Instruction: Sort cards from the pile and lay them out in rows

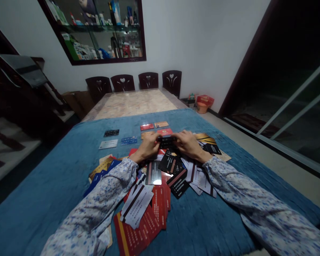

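Observation:
My left hand [148,145] and my right hand [188,143] face each other over the loose cards, fingers closed on opposite ends of black cards [166,141]. Whether this is one card or a small stack I cannot tell. Just beyond lies a red card [164,132], and an orange card [147,135] is partly hidden by my left hand. Below my hands spreads a messy pile: black striped cards [177,182], white cards [139,202], red cards [138,233] and a grey card [154,173]. Gold and black cards [209,143] lie beside my right wrist.
Farther out on the blue cloth [69,170] lie a black card [111,133], a silver card [108,144], a blue card [128,140], a red card [147,127] and an orange card [161,124]. Several chairs [122,83] stand at the table's far end.

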A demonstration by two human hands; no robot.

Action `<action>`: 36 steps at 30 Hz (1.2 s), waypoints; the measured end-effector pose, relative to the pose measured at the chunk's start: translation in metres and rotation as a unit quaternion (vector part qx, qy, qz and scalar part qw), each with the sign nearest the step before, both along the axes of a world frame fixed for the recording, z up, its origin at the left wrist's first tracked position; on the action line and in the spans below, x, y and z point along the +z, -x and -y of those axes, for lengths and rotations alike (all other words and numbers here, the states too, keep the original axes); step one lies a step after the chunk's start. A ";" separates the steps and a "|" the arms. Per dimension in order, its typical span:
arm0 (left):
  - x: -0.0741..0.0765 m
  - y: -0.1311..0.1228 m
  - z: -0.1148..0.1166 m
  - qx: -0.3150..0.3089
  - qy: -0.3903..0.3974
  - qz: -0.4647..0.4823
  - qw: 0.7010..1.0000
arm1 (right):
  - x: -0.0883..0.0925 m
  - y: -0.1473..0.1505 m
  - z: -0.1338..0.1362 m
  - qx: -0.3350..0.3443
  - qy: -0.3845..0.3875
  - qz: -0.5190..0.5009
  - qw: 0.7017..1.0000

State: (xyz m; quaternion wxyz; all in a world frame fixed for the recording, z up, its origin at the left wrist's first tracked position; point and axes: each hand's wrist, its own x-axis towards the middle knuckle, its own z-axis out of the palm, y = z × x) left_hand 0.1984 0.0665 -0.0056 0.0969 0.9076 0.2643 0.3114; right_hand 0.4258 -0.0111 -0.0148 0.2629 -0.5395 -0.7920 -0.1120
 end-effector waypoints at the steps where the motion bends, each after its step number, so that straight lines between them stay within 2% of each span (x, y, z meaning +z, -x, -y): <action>1: 0.000 0.000 0.000 0.003 0.001 -0.003 1.000 | -0.001 0.000 0.000 -0.004 0.007 0.004 1.000; 11: -0.007 -0.002 -0.001 -0.006 0.028 -0.053 0.998 | -0.011 -0.003 -0.005 -0.022 0.042 0.027 0.999; 22: -0.005 0.001 -0.001 0.002 0.034 -0.072 0.997 | 0.000 -0.005 -0.004 -0.007 0.076 0.067 0.995; 36: -0.002 0.002 -0.002 -0.011 0.052 -0.069 0.996 | -0.007 -0.011 -0.008 0.017 0.071 0.034 0.997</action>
